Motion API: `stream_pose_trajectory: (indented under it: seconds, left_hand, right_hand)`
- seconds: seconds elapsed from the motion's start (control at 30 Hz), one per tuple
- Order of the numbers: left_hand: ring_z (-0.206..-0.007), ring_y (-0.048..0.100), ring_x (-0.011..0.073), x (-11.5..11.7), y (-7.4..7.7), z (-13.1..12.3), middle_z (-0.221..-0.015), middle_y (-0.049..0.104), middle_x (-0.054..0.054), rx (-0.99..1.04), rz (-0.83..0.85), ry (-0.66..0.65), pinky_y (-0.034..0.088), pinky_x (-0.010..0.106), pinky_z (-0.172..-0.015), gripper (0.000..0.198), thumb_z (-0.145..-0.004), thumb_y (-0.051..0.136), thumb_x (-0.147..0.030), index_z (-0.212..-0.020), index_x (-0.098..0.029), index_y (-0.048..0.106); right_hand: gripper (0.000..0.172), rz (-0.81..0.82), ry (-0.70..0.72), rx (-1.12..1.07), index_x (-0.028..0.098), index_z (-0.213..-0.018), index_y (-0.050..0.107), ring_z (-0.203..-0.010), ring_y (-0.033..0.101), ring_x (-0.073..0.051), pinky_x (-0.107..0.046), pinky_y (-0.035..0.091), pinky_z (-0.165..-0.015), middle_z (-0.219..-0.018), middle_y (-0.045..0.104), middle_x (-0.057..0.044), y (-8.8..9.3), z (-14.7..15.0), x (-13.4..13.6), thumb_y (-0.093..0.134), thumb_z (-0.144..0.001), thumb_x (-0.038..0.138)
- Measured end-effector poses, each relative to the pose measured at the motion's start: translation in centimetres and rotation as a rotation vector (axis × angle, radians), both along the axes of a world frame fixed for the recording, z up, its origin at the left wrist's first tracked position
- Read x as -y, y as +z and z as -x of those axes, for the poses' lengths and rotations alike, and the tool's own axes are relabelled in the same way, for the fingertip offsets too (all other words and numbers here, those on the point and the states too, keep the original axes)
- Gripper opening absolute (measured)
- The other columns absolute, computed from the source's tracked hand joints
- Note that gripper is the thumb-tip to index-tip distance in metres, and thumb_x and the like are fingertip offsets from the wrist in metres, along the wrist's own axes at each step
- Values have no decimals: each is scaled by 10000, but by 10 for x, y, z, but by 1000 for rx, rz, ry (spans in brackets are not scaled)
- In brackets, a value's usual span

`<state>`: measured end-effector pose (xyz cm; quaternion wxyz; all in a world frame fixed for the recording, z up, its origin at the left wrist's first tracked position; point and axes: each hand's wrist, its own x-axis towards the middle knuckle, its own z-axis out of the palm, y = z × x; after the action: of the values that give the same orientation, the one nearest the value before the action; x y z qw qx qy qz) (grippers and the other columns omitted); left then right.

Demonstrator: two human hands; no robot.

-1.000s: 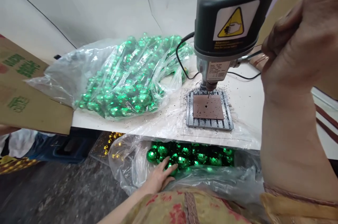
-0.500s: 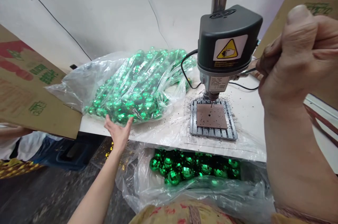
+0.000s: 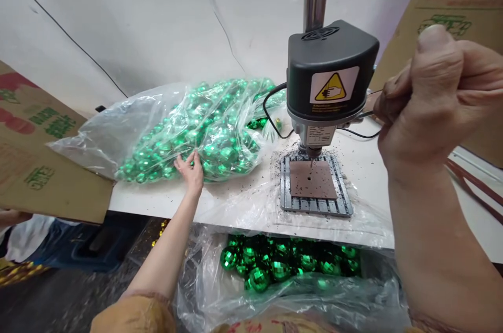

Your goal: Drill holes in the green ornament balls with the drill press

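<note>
My left hand (image 3: 191,173) is at the front of a clear plastic bag (image 3: 100,136) filled with shiny green faceted balls (image 3: 157,139). Its thumb and fingers are closed on the bag's film. On the right, my right hand (image 3: 436,97) is raised and wrapped around the feed lever (image 3: 363,114) of a small black drill press (image 3: 334,71). Most of that lever is hidden by the fingers. Below the chuck, the drill bit (image 3: 312,161) hangs over a brown plate (image 3: 320,180) with a small hole, lying on the slotted metal base (image 3: 288,206).
Under the table edge, an open box lined with plastic (image 3: 204,270) holds more green balls (image 3: 280,267). Cardboard cartons stand at the left (image 3: 47,165) and right (image 3: 416,24). Dark shavings dot the white table (image 3: 236,202). Another person's hand (image 3: 15,217) shows at the far left.
My left hand has moved right along the bag, its fingers closing in from a spread pose. The right hand stays on the lever. The view has shifted slightly.
</note>
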<state>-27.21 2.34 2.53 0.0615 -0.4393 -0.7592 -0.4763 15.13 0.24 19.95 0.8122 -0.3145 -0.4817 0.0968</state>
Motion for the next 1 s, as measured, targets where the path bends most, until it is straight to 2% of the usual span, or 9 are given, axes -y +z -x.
stream_pose_trajectory:
  seconds: [0.17,0.27,0.37,0.5,0.57,0.67,0.7,0.83,1.0]
  left_hand:
    - [-1569,-100,393,-7,-16,-12,-1652,222,150,-234,200,-288,100,608,-1250,433,-981,487,-396,-1327,-199,655]
    - [-1552,-159,424,-1,-18,-1,-1670,161,143,-407,317,-420,119,655,-1227,477,-921,587,-354,-1381,-230,610]
    - [-1559,81,427,7,-11,5,-1561,372,183,-459,287,-420,236,623,-1209,402,-889,610,-305,-1272,-204,676]
    - [-1321,514,343,18,8,-23,-1244,614,187,-497,-127,-184,358,578,-1149,315,-917,538,-230,-1193,-154,669]
    - [-1355,488,335,21,22,-53,-1322,593,168,-659,-194,-303,342,570,-1164,341,-919,578,-254,-1247,-187,642]
    - [-1525,276,343,16,44,-104,-1552,457,85,-987,66,-720,244,581,-1227,494,-911,645,-335,-1396,-307,557]
    - [-1548,215,361,11,49,-118,-1605,394,71,-1038,170,-764,189,621,-1235,548,-911,651,-354,-1441,-328,515]
    - [-1523,211,480,-8,47,-139,-1629,335,166,-934,441,-551,218,780,-1130,621,-925,629,-386,-1509,-275,449]
    - [-1492,360,370,-9,18,-101,-1533,465,228,-854,379,-633,368,567,-1178,535,-993,504,-346,-1483,-132,472]
  right_hand:
    - [431,9,26,-12,172,-521,476,-469,446,-36,-264,329,-528,-470,368,47,0,2,0,533,-926,307]
    - [441,-9,0,-13,169,-519,498,-467,448,-46,-280,323,-534,-457,382,40,-1,1,0,549,-919,347]
    - [443,13,11,3,167,-520,502,-475,451,-33,-272,316,-545,-464,387,40,-1,0,1,544,-925,343]
    - [424,3,24,24,171,-523,510,-462,412,-11,-259,300,-541,-471,397,48,-1,-1,1,558,-919,311]
    - [431,-9,19,23,170,-517,505,-455,395,-5,-256,299,-542,-465,396,50,-1,-1,1,554,-921,311]
    - [439,-7,11,16,168,-518,506,-452,398,0,-250,299,-542,-464,399,51,-1,-1,0,544,-926,323]
    - [438,-7,10,16,168,-518,508,-452,402,-1,-248,297,-538,-464,400,52,-1,-1,0,545,-926,324]
    - [440,-14,28,18,168,-515,504,-447,391,-6,-247,278,-523,-456,395,53,-1,-1,0,547,-927,316]
    - [450,-31,45,5,162,-507,501,-457,372,-10,-247,263,-525,-457,388,50,-1,-1,-1,560,-920,329]
